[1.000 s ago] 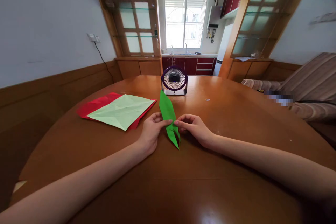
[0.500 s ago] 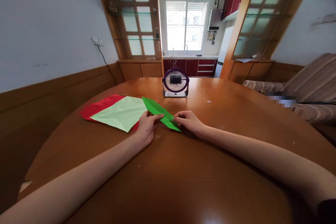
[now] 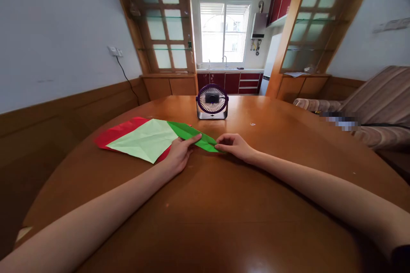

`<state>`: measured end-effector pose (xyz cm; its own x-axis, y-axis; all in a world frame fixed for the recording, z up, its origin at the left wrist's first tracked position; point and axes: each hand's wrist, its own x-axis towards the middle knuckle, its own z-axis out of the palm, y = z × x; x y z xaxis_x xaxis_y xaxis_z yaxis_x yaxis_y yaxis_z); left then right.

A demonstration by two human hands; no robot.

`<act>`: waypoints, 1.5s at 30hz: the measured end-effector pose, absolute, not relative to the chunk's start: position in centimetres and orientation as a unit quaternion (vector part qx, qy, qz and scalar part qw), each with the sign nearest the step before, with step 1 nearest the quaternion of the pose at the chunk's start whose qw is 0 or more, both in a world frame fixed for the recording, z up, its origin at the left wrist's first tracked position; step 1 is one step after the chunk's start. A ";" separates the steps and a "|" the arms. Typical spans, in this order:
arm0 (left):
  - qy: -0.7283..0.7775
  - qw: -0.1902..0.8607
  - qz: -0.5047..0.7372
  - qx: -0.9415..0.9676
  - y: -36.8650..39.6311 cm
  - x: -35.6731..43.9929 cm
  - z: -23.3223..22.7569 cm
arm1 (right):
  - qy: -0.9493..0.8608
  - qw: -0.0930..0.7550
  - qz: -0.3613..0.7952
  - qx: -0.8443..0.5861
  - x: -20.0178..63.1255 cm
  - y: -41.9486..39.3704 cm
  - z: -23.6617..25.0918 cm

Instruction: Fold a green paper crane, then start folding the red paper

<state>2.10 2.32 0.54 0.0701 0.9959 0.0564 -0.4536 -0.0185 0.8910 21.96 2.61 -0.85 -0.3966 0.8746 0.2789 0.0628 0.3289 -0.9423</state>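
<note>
A folded sheet of bright green paper (image 3: 205, 140) is held between my two hands, long and narrow and slanting down to the right. My left hand (image 3: 179, 153) grips its near edge, thumb on top and fingers underneath. At the lower right tip, my right hand (image 3: 235, 146) pinches the paper between thumb and fingertips. Just left of it, a creased pale green sheet (image 3: 144, 140) lies over a red sheet (image 3: 120, 130), which shows at the left and along the lower right edge. The green paper's far end overlaps the pale sheet in view.
A small purple desk fan (image 3: 212, 101) stands on the round wooden table (image 3: 198, 230) beyond my hands. A small whitish scrap (image 3: 253, 124) lies right of the fan. A striped armchair (image 3: 378, 98) is at the right.
The green paper now lies lower and flatter, its right tip no longer pointing down past my right hand. My right hand has shifted slightly right along it. The view has tilted slightly.
</note>
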 end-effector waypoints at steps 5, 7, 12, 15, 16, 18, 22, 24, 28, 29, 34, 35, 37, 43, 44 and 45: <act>0.326 0.584 0.630 0.394 1.4 2.3 0.3 | -0.715 0.463 0.396 -0.343 21.5 1.9 -1.1; 0.316 0.578 0.635 0.403 1.0 2.3 0.5 | -0.709 0.495 0.375 -0.334 21.1 1.5 -1.0; 0.330 0.591 0.626 0.387 0.5 1.9 1.0 | -0.679 0.563 0.343 -0.324 20.7 1.3 -1.1; 0.335 0.605 0.627 0.359 0.6 1.7 1.0 | -0.675 0.571 0.328 -0.334 20.7 1.4 -1.1; 0.334 0.608 0.627 0.353 0.7 1.6 1.0 | -0.676 0.569 0.324 -0.340 20.8 1.4 -1.0; 0.334 0.613 0.627 0.345 0.8 1.5 1.0 | -0.680 0.561 0.315 -0.352 20.8 1.3 -0.9; 0.335 0.617 0.623 0.345 1.0 1.3 0.9 | -0.688 0.553 0.319 -0.345 21.0 1.1 -0.7; 0.335 0.617 0.624 0.344 1.1 1.1 0.9 | -0.683 0.555 0.344 -0.328 21.2 1.1 -0.7; 0.321 0.629 0.617 0.348 1.2 0.8 0.8 | -0.684 0.548 0.365 -0.315 21.6 1.0 -0.9; 0.317 0.636 0.610 0.351 1.1 0.8 0.9 | -0.689 0.546 0.357 -0.316 21.7 0.9 -0.8; 0.337 0.638 0.585 0.370 0.7 1.1 0.9 | -0.712 0.533 0.325 -0.320 21.8 0.4 -0.4; 0.342 0.634 0.589 0.366 0.7 1.2 0.9 | -0.712 0.532 0.327 -0.322 21.8 0.3 -0.4; 0.345 0.630 0.597 0.357 0.6 1.2 0.9 | -0.697 0.537 0.340 -0.332 21.7 0.3 -0.3; 0.343 0.622 0.609 0.352 0.5 1.2 0.7 | -0.612 0.545 0.412 -0.397 21.6 0.9 -0.7; 0.345 0.620 0.611 0.352 0.5 1.3 0.7 | -0.603 0.546 0.424 -0.398 21.6 0.9 -0.7; 0.347 0.617 0.613 0.352 0.5 1.3 0.8 | -0.594 0.547 0.437 -0.395 21.6 0.9 -0.7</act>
